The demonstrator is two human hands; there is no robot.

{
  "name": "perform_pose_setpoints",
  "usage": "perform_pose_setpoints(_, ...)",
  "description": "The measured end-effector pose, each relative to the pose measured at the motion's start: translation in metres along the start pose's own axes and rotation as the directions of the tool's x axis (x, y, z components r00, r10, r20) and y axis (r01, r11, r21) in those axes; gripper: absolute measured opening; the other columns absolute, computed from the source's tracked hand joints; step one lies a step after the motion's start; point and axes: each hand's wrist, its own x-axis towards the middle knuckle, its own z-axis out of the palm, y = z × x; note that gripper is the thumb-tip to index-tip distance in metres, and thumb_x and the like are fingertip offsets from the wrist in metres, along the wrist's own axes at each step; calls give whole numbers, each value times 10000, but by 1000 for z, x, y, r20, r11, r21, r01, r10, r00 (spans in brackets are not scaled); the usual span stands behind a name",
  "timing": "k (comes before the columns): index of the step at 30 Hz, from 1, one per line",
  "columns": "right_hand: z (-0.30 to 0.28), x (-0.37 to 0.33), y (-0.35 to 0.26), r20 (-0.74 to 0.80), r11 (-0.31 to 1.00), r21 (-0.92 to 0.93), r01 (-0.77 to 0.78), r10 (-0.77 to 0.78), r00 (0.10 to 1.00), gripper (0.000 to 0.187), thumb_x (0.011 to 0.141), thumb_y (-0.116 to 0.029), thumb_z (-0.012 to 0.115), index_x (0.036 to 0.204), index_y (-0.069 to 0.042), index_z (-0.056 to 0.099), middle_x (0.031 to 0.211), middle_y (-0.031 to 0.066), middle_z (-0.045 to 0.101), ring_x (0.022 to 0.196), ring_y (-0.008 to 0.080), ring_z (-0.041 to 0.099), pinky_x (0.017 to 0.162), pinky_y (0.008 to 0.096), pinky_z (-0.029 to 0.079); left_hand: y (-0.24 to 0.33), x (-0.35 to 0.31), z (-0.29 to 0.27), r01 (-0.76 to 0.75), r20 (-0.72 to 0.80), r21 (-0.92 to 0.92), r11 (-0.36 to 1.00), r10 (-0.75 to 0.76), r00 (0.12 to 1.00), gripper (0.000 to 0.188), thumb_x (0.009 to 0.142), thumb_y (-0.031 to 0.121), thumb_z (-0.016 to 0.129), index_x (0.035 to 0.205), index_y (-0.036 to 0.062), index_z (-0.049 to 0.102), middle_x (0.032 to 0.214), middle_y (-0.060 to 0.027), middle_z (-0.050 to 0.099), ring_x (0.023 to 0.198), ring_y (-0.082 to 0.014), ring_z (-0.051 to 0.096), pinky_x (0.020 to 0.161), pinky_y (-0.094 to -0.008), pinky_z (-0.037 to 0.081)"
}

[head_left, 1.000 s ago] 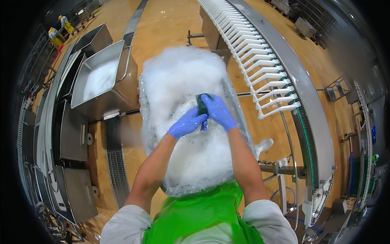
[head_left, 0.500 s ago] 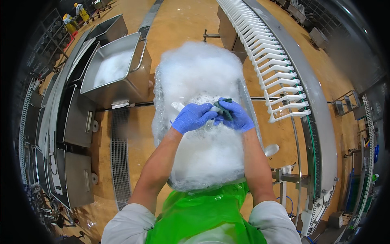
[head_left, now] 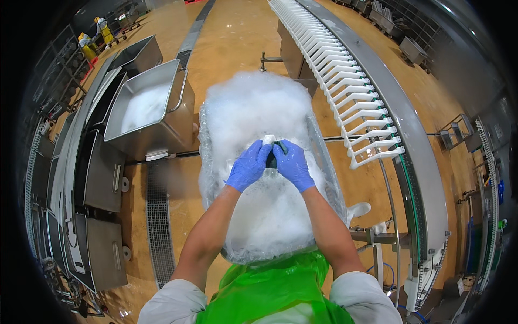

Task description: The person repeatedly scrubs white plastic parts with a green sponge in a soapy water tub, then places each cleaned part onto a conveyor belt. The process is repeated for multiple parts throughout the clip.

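Observation:
Both of my hands wear blue gloves and meet above a large bin (head_left: pixel 324 162) lined with clear plastic and piled with white foamy material (head_left: pixel 253 108). My left hand (head_left: pixel 248 166) and my right hand (head_left: pixel 291 163) together grip a small dark object (head_left: pixel 272 156) with a white piece at its top. Most of the object is hidden between the gloves. I wear a green plastic apron (head_left: pixel 270 286) over a white shirt.
A steel tub (head_left: pixel 145 108) with white contents stands to the left, with more steel tubs and carts behind and below it. A curved conveyor with white prongs (head_left: pixel 356 102) runs along the right. A floor drain grate (head_left: pixel 159 216) lies left of the bin.
My hands have stayed together on the dark object while shifting slightly toward me over the foam. The view has tilted, so the bin sits lower in the picture.

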Motion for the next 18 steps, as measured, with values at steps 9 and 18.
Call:
perform_pose_setpoints(9, -21, 5, 18, 188, 949, -272, -159, 215, 958, 253, 881, -231, 592, 913, 5, 678, 827, 204, 664, 754, 293, 652, 699, 365, 500, -16, 9, 1, 67, -74, -7, 998, -68, 995, 373, 963, 381, 481, 1177, 75, 494, 886, -224, 647, 864, -430, 615, 741, -517, 459)
perform_pose_setpoints(18, -16, 11, 12, 44, 918, 371, -137, 129, 991, 279, 937, -221, 601, 1066, 18, 667, 917, 84, 682, 795, 124, 627, 734, 280, 518, -8, 3, 19, -38, 74, -132, 991, 48, 996, 310, 977, 284, 511, 1193, 62, 511, 708, -42, 549, 602, -109, 544, 535, -272, 451)
